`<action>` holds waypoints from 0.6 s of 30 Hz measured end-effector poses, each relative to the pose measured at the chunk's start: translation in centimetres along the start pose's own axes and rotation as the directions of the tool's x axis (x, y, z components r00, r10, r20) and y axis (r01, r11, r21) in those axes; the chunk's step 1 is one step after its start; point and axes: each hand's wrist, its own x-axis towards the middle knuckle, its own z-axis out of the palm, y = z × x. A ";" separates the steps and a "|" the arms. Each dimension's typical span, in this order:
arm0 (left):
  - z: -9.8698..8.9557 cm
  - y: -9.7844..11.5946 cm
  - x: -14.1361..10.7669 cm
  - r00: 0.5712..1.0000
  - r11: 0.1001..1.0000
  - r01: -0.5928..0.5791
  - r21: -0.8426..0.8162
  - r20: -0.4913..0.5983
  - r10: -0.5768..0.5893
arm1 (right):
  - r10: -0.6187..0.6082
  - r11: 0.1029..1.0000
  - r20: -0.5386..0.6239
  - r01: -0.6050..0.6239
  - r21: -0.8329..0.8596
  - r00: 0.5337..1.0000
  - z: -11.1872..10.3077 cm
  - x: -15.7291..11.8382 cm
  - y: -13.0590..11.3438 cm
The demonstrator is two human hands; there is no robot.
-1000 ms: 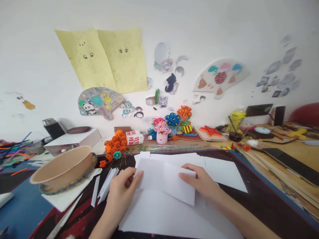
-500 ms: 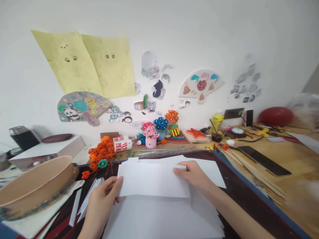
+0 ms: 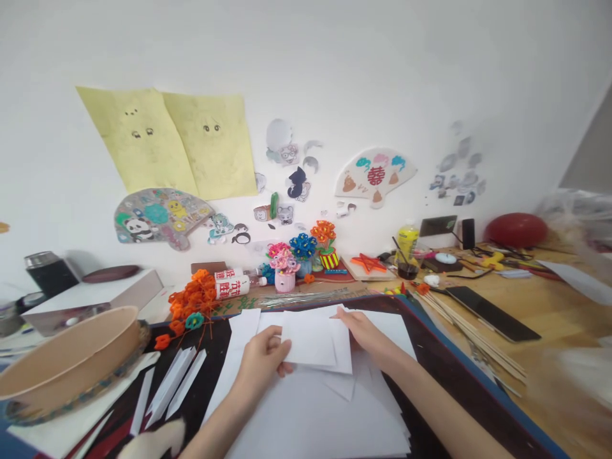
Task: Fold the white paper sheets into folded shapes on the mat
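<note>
A sheet of white paper (image 3: 310,341), doubled over into a small near-square with its layers slightly offset, is held above a stack of white paper (image 3: 306,414). My left hand (image 3: 265,360) grips its left edge, thumb on top and fingers curled beneath. At the upper right edge, my right hand (image 3: 361,328) is closed with thumb and forefinger at the paper. A small loose paper piece (image 3: 342,384) shows just below the held sheet. Narrow folded paper strips (image 3: 174,386) lie left of the stack, on the dark mat (image 3: 203,341).
A round tan hoop-like container (image 3: 71,357) stands at the left, near orange pipe-cleaner flowers (image 3: 194,296). A cream furry-looking thing (image 3: 155,440) shows at the bottom left. Wooden sticks (image 3: 478,338) and a black phone-like slab (image 3: 492,312) lie right.
The wide held paper is now folded over to a narrower shape. My left hand has moved right, towards my right hand. The cream furry-looking thing has come into view.
</note>
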 end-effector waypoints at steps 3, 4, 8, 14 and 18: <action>1.2 -0.5 0.9 0.999 1.000 0.009 0.021 0.052 -0.010 | -0.023 1.000 0.068 0.022 0.018 0.997 -0.2 -0.2 -0.2; 1.3 -0.6 0.9 0.998 0.999 0.003 0.037 0.057 -0.005 | -0.044 0.999 0.089 0.042 0.018 0.995 -0.2 -0.2 -0.3; 1.0 -0.3 0.6 0.997 0.976 -0.069 0.206 -0.016 0.074 | -0.094 0.995 0.095 0.096 -0.008 0.991 -0.2 0.0 0.0; 0.1 -1.1 -0.5 0.976 0.852 -0.122 0.509 -0.096 0.197 | -0.162 0.985 -0.077 0.157 -0.068 0.984 -2.1 1.2 0.6; 0.4 -2.0 -1.1 0.956 0.754 -0.229 0.616 -0.002 0.292 | -0.206 0.974 -0.256 0.173 -0.148 0.944 -5.0 2.3 1.1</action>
